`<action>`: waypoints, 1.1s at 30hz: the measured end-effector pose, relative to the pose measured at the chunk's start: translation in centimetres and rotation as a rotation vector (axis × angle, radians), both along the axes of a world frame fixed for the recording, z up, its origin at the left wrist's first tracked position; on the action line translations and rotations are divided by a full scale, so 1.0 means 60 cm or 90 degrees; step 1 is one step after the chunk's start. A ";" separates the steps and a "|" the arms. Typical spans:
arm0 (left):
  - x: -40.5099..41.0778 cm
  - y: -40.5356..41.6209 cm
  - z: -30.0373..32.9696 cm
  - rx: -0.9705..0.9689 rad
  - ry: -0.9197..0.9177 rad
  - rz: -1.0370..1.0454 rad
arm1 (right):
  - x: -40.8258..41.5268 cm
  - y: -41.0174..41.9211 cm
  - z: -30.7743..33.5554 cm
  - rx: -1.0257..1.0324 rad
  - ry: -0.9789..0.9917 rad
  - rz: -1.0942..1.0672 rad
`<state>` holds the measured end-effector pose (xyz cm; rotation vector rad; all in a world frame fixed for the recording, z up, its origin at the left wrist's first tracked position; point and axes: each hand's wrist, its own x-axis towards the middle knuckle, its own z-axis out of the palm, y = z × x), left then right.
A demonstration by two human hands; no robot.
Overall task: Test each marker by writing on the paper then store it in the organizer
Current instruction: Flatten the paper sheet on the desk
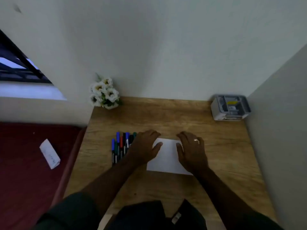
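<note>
Wood grain: desk point(166, 117) ran from centre frame to the lower edge, pushed into a corner of pale walls.
Paper point(167, 156): white sheet lay flat at centre frame, no marks visible on it; judged untested so far.
Left hand point(146, 146): rested palm down on the sheet's left edge, fingers spread apart and flat, gripping nothing; probably steadying the sheet.
Right hand point(191, 150): palm down on the sheet's right side, fingers loose and apart, nothing held; ring point(196, 140) on one finger.
Markers point(121, 146): bundle of blue, black, red and green caps lay side by side just left of the paper, partly under the left hand's wrist; placed within easy reach of that hand.
Organizer point(230, 107): grey compartmented box at upper right of the desk, against the wall corner, well apart from the markers; contents too blurred to read.
Flowers point(104, 92): white bunch at the desk's upper left corner, clear of the work.
Slip point(49, 153): white paper slip on the red surface at left frame.
Stage: judged start of task, no marker picked up yet.
</note>
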<state>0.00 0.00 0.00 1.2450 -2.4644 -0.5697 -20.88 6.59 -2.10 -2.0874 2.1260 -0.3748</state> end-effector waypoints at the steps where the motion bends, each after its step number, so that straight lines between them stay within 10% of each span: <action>1: -0.004 0.011 -0.018 0.036 -0.033 -0.010 | -0.002 0.010 -0.014 0.023 -0.009 -0.002; 10: -0.021 0.033 -0.111 0.130 -0.203 0.023 | -0.040 0.004 -0.119 0.050 -0.014 0.046; 33: -0.030 0.050 -0.164 -0.070 -0.271 0.070 | -0.044 0.006 -0.131 0.016 -0.053 0.085</action>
